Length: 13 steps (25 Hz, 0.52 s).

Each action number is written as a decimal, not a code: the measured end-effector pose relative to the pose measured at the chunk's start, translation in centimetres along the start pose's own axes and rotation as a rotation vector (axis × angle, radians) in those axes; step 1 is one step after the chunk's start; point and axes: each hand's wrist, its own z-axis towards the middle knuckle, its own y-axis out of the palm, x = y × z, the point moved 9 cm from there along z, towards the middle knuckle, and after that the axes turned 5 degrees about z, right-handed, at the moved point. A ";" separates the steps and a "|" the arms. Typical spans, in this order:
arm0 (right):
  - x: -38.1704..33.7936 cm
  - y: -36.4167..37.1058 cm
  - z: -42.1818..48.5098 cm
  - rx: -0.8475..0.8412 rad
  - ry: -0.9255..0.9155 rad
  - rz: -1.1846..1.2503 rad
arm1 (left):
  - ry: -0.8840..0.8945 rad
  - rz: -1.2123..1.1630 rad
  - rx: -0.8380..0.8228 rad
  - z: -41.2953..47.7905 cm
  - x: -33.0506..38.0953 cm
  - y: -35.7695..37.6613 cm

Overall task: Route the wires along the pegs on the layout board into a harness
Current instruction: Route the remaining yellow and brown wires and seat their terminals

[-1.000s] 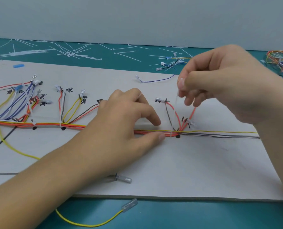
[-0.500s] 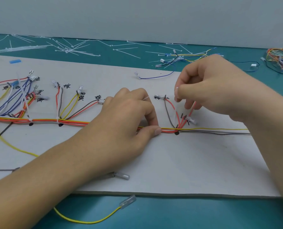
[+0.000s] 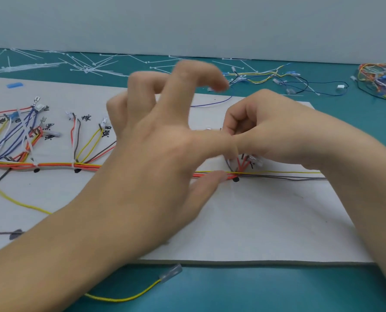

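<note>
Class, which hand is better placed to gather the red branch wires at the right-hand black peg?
Probably the right hand: its curled fingers sit over the red branch wires above the peg. The left hand mostly lifts its fingers, thumb pressing the trunk.

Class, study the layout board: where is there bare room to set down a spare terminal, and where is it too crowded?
Free: the board between the main wire run and its near edge, right of the left hand; also its far-left strip by the blue tag. Crowded: the labelled branches and the cable ties behind.
</note>
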 end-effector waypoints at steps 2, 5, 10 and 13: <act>0.0 0.2 -0.1 -0.016 0.001 0.002 | 0.103 -0.053 -0.027 -0.2 1.2 0.3; -0.1 0.1 -0.2 -0.012 0.000 -0.019 | 0.120 -0.146 -0.193 -0.5 1.7 2.5; -0.3 0.1 -0.2 -0.010 -0.017 -0.022 | -0.081 -0.257 -0.315 -0.7 0.3 4.5; -0.1 0.1 -0.1 -0.008 -0.011 -0.038 | -0.159 -0.308 -0.349 -0.7 -0.6 4.7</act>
